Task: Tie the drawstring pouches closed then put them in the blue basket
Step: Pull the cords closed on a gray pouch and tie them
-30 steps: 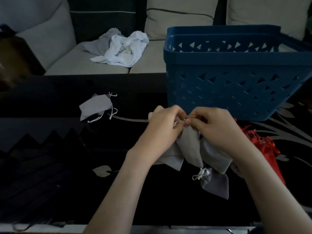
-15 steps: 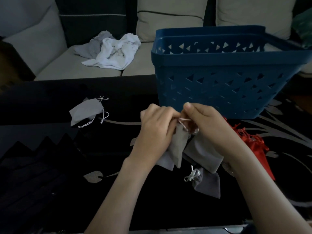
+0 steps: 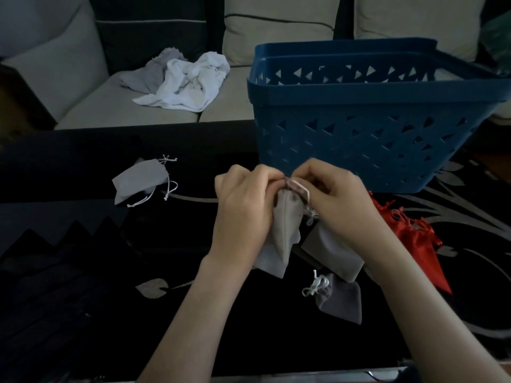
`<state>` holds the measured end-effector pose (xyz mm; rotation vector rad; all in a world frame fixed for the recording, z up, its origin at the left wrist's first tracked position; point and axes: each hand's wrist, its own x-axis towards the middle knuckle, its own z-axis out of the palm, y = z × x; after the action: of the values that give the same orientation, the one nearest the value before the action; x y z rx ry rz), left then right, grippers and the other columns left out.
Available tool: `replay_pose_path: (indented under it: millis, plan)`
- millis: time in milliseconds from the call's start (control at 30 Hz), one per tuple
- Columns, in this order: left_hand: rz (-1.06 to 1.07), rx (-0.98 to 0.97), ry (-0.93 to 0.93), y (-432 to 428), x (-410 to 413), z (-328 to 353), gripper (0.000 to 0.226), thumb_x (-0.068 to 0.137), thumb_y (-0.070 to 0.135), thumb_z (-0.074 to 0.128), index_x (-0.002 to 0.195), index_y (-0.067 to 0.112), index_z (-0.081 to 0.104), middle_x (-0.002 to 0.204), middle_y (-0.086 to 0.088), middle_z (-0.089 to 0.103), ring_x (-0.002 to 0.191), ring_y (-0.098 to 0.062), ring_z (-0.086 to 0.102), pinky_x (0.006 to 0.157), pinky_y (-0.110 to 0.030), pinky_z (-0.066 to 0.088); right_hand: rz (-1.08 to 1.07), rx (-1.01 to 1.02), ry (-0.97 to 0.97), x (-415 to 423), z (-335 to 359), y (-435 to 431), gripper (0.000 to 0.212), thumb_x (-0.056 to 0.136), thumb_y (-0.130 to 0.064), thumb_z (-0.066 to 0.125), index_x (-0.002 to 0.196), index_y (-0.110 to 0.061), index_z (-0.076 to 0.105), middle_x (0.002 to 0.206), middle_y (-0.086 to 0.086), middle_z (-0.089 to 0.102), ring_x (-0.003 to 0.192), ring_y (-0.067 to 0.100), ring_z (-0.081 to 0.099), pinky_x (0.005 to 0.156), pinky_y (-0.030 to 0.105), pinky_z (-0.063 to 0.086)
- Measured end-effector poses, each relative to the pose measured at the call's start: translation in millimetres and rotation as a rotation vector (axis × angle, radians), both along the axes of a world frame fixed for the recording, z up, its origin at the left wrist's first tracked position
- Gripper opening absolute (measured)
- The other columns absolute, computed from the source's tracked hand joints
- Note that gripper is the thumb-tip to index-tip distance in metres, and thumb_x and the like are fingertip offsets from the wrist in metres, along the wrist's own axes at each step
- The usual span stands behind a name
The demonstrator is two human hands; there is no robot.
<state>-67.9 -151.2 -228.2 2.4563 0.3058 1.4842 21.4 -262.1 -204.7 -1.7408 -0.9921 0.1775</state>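
Your left hand (image 3: 243, 208) grips the neck of a grey pouch (image 3: 286, 228) while fingers (image 3: 311, 172) of your right hand (image 3: 338, 201) pinch its cord (image 3: 300, 188), over the counter (image 3: 193, 313), just in front of the blue basket (image 3: 373, 150).

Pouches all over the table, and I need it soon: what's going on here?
A person is tying a grey pouch above the table: the left hand grips its neck and the right hand pinches its cord. Other pouches lie beneath the hands, a left pouch and a near pouch lie apart, and red pouches lie to the right. The basket stands behind, its inside out of sight.
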Motion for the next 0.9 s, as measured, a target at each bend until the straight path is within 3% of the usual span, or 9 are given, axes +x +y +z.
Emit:
replay_pose_path:
  millis: [100,233,433,533,600,667,733,833,900]
  plan:
    - [0.098,0.033,-0.050,-1.2,0.0,-0.2,0.016,0.086,0.019,0.058,0.076,0.011,0.069,0.076,0.015,0.044,0.074,-0.006,0.039,0.070,-0.027,0.031,-0.003,0.007,-0.026,-2.6,-1.6,2.1,0.013,0.091,-0.014,0.061,0.079,-0.013,0.063,0.058,-0.010,0.053,0.055,0.002,0.046,0.054,0.012,0.035]
    - [0.168,0.040,-0.052,0.4,1.8,-6.9,0.017,0.088,0.020,0.059,0.086,0.009,0.072,0.085,0.010,0.068,0.077,-0.007,0.045,0.077,-0.027,0.026,-0.060,0.005,-0.097,-4.4,-2.9,4.8,0.015,0.090,-0.018,0.061,0.077,-0.011,0.063,0.059,-0.001,0.055,0.054,0.005,0.045,0.052,0.013,0.034]
    - [0.203,0.011,-0.039,6.7,-0.5,-8.6,0.014,0.088,0.010,0.053,0.089,0.010,0.067,0.087,0.006,0.069,0.081,-0.009,0.047,0.082,-0.024,0.023,-0.157,0.034,-0.048,3.4,-3.4,5.3,0.015,0.089,-0.012,0.060,0.075,-0.010,0.058,0.063,0.005,0.058,0.055,0.015,0.053,0.053,0.021,0.042]
    - [0.106,-0.152,-0.002,5.2,-1.9,-6.8,0.013,0.089,0.013,0.049,0.083,0.012,0.060,0.094,0.002,0.069,0.084,-0.001,0.045,0.084,-0.012,0.025,-0.140,0.029,0.020,2.1,-4.3,6.9,0.014,0.090,-0.012,0.059,0.077,-0.010,0.060,0.067,0.008,0.060,0.053,0.006,0.052,0.051,0.014,0.043]
    - [-0.089,-0.341,0.055,8.4,-3.0,-4.1,0.013,0.092,0.009,0.050,0.082,0.016,0.054,0.104,-0.002,0.066,0.092,0.008,0.049,0.085,-0.005,0.033,-0.129,0.045,0.127,4.8,-7.1,7.0,0.013,0.091,-0.015,0.060,0.078,-0.013,0.063,0.072,0.010,0.062,0.059,0.009,0.055,0.055,0.021,0.049]
    - [-0.271,-0.532,0.150,11.1,-4.6,-0.8,0.019,0.095,0.009,0.052,0.082,0.024,0.051,0.110,0.003,0.065,0.101,0.006,0.056,0.085,-0.010,0.042,-0.105,0.068,0.249,8.6,-8.5,5.0,0.015,0.091,-0.017,0.059,0.077,-0.017,0.064,0.071,0.008,0.063,0.064,0.013,0.057,0.059,0.028,0.048]
    - [-0.378,-0.681,0.222,12.8,-4.9,1.6,0.013,0.094,0.017,0.055,0.087,0.027,0.050,0.103,0.011,0.065,0.097,0.004,0.060,0.082,-0.014,0.046,-0.059,0.133,0.405,8.6,-6.6,5.0,0.015,0.093,-0.015,0.058,0.079,-0.014,0.063,0.068,0.003,0.062,0.060,0.010,0.055,0.056,0.023,0.044]
    - [-0.387,-0.825,0.330,13.8,-0.7,-0.4,0.025,0.087,0.027,0.065,0.097,0.024,0.042,0.091,0.007,0.064,0.082,-0.001,0.062,0.070,-0.014,0.048,-0.022,0.175,0.532,4.4,-6.0,11.4,0.014,0.094,-0.013,0.055,0.081,-0.011,0.060,0.062,0.001,0.057,0.051,0.006,0.052,0.048,0.019,0.041]
    - [-0.262,-0.807,0.376,15.2,1.5,-3.9,0.039,0.082,0.030,0.071,0.102,0.018,0.039,0.087,0.006,0.058,0.075,-0.004,0.059,0.062,-0.011,0.045,-0.028,0.157,0.552,3.9,-9.4,14.9,0.014,0.095,-0.016,0.054,0.084,-0.011,0.062,0.066,0.005,0.059,0.056,0.009,0.054,0.052,0.022,0.043]
